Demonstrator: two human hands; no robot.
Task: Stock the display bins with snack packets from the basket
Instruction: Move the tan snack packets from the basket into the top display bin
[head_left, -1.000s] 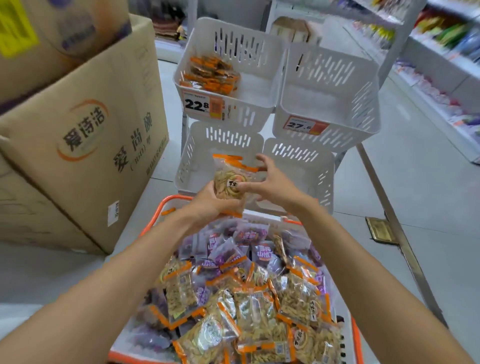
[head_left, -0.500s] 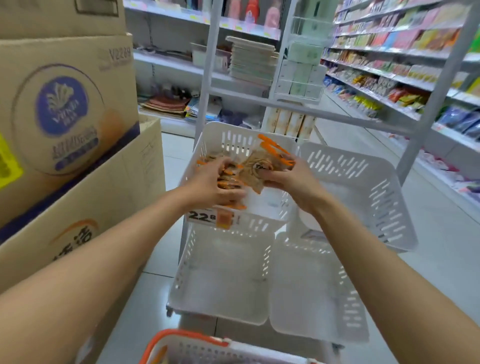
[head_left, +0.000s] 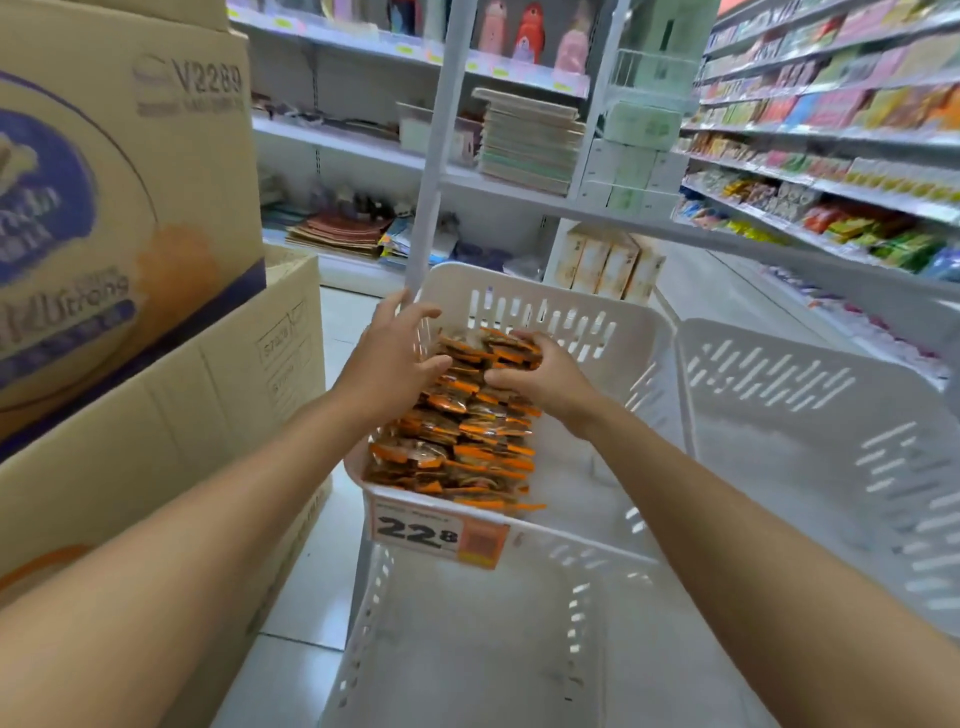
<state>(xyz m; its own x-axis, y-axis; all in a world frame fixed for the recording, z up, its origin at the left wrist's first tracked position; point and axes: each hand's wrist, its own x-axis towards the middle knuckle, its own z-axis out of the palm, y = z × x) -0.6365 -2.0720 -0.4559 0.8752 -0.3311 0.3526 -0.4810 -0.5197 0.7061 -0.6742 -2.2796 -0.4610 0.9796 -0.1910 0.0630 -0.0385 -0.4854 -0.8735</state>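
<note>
Brown printed cardboard boxes (head_left: 156, 322) are stacked at the left. The left hand (head_left: 395, 358) is held with fingers spread apart at the left wall of a white slotted plastic bin (head_left: 644, 338), in which a row of orange-edged clear snack packets (head_left: 457, 441) is packed. The rearmost packets are clamped by the curled fingers of the right hand (head_left: 545, 382). A second white slotted bin (head_left: 779, 415) is seen alongside, to the right.
</note>
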